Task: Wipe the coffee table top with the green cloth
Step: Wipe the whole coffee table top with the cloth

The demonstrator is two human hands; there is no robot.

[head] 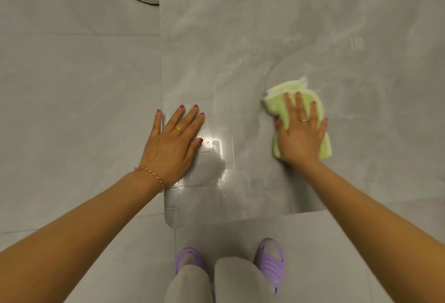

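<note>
Soft light, glare on tabletop (216, 143)

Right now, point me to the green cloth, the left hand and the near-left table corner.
green cloth (279, 105): head view, bare upper-left fold beside the right hand's fingers.
left hand (172, 144): head view, back of the hand, flat on the table.
table corner (171, 221): head view, rounded near-left edge of the coffee table top.

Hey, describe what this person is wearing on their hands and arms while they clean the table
Both forearms are bare, with no sleeves in view. The left hand has a gold band on the ring finger and a thin braided string bracelet in red and yellow at the wrist. The right hand has a slim, pale metal ring on the ring finger. The fingernails on both hands are painted a pinkish red.
</note>
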